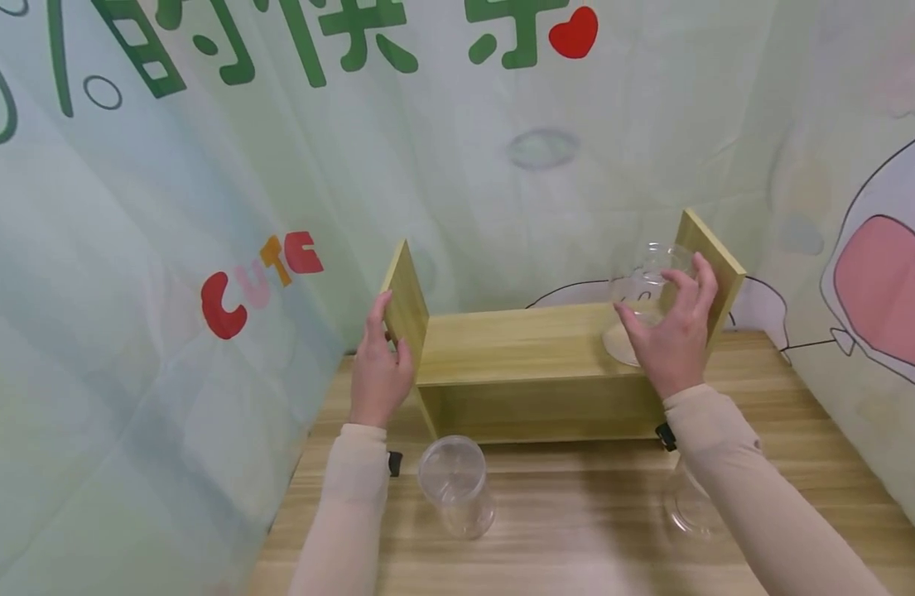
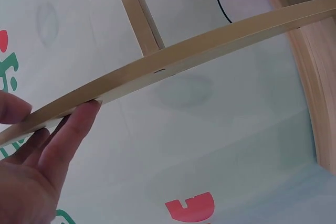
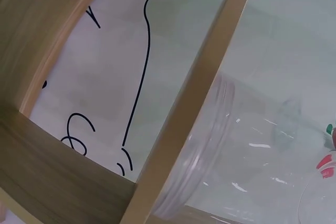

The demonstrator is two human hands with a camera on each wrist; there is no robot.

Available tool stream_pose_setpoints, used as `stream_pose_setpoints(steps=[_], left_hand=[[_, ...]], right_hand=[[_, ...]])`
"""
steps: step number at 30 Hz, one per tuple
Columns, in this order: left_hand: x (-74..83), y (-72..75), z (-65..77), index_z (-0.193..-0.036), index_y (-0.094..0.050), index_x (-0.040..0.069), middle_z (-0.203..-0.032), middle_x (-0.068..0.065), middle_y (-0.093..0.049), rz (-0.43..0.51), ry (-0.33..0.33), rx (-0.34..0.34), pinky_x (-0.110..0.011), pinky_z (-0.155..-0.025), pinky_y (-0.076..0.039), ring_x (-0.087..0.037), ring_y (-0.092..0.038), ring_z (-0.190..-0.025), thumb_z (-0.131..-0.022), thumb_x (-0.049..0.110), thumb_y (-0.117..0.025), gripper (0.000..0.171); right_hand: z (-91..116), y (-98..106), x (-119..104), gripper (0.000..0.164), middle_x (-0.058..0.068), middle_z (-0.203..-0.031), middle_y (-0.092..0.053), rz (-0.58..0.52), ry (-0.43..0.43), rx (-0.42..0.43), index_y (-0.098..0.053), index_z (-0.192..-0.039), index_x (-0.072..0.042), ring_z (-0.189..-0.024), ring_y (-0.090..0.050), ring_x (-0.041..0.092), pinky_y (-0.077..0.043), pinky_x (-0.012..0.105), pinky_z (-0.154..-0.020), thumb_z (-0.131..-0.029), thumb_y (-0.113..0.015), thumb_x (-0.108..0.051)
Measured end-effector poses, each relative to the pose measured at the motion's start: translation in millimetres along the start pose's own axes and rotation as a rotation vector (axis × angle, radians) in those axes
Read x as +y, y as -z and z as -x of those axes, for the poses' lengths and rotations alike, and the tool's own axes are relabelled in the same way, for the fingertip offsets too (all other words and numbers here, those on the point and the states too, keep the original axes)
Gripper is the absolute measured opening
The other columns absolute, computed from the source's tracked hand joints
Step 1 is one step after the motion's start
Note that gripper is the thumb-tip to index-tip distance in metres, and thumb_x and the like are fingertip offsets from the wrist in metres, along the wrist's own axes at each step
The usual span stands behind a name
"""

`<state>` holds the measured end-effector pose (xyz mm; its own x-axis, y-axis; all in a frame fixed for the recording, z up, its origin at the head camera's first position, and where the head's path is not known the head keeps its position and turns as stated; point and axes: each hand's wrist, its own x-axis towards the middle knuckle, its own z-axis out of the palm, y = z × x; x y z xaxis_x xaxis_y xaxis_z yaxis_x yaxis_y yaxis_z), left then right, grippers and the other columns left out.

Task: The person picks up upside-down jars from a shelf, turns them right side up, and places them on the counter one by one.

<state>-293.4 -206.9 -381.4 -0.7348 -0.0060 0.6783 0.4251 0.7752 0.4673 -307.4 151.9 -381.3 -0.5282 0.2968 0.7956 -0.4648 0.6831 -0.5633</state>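
Observation:
A small wooden shelf (image 1: 517,339) with two upright side panels stands on the table. My left hand (image 1: 380,368) holds its left panel near the front edge; in the left wrist view, the thumb and fingers (image 2: 68,140) lie on opposite faces of that board. On the right end of the shelf's upper board stands a clear jar (image 3: 247,156). Over and beside it is my right hand (image 1: 673,335), thumb and fingers spread apart and slightly bent. No finger of this hand appears in the right wrist view, and contact with the jar cannot be made out.
A second clear jar (image 1: 457,488) stands on the table (image 1: 561,538) in front of the shelf's left end. Another clear container (image 1: 688,505) is partly hidden by my right forearm. Printed cloth (image 1: 457,207) hangs behind and to both sides.

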Motion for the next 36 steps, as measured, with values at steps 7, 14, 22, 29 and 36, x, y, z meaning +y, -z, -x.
stream_pose_setpoints(steps=[7, 14, 22, 29, 36], left_hand=[[0.9, -1.9, 1.5, -0.141, -0.018, 0.03, -0.117, -0.017, -0.048, 0.008, 0.005, 0.002, -0.038, -0.056, -0.048, -0.026, -0.054, -0.071, -0.085, 0.0, -0.049, 0.071], [0.0, -3.7, 1.6, -0.141, -0.016, 0.031, -0.116, -0.018, -0.048, 0.001, 0.005, -0.012, -0.039, -0.056, -0.048, -0.026, -0.052, -0.067, -0.084, 0.0, -0.048, 0.072], [2.7, -1.9, 0.6, -0.141, -0.016, 0.031, -0.118, -0.018, -0.048, 0.011, 0.017, -0.018, -0.044, -0.066, -0.05, -0.029, -0.055, -0.08, -0.084, 0.0, -0.047, 0.072], [1.2, -2.3, 1.7, -0.141, -0.015, 0.031, -0.118, -0.017, -0.047, 0.014, 0.01, -0.018, -0.043, -0.066, -0.049, -0.029, -0.055, -0.081, -0.083, -0.001, -0.047, 0.074], [1.6, -2.6, 1.4, -0.141, -0.014, 0.035, -0.12, -0.013, -0.045, 0.023, 0.02, -0.025, -0.037, -0.056, -0.048, -0.024, -0.054, -0.071, -0.081, 0.0, -0.05, 0.079]], right_hand=[[0.3, 3.3, 2.6, 0.06, 0.011, -0.139, -0.025, -0.023, 0.004, -0.002, -0.043, -0.109, 0.0, -0.126, -0.03, 0.023, -0.034, 0.039, -0.098, -0.066, -0.08, -0.019], [0.1, 7.7, 3.4, 0.061, 0.012, -0.137, -0.027, -0.05, 0.012, 0.01, -0.043, -0.108, 0.001, -0.128, -0.025, 0.018, -0.027, 0.035, -0.102, -0.064, -0.082, -0.018], [1.1, 13.2, 1.0, 0.064, 0.01, -0.136, -0.03, -0.122, 0.008, 0.027, -0.045, -0.107, 0.001, -0.127, -0.025, 0.016, -0.022, 0.033, -0.104, -0.06, -0.084, -0.019], [6.3, 19.0, -6.7, 0.066, 0.006, -0.137, -0.031, -0.217, -0.06, 0.039, -0.043, -0.109, 0.003, -0.124, -0.029, 0.014, -0.043, 0.035, -0.085, -0.061, -0.084, -0.019], [16.4, 26.2, -13.3, 0.067, 0.005, -0.138, -0.028, -0.357, -0.175, 0.029, -0.041, -0.111, 0.005, -0.122, -0.032, 0.018, -0.045, 0.052, -0.081, -0.062, -0.083, -0.014]])
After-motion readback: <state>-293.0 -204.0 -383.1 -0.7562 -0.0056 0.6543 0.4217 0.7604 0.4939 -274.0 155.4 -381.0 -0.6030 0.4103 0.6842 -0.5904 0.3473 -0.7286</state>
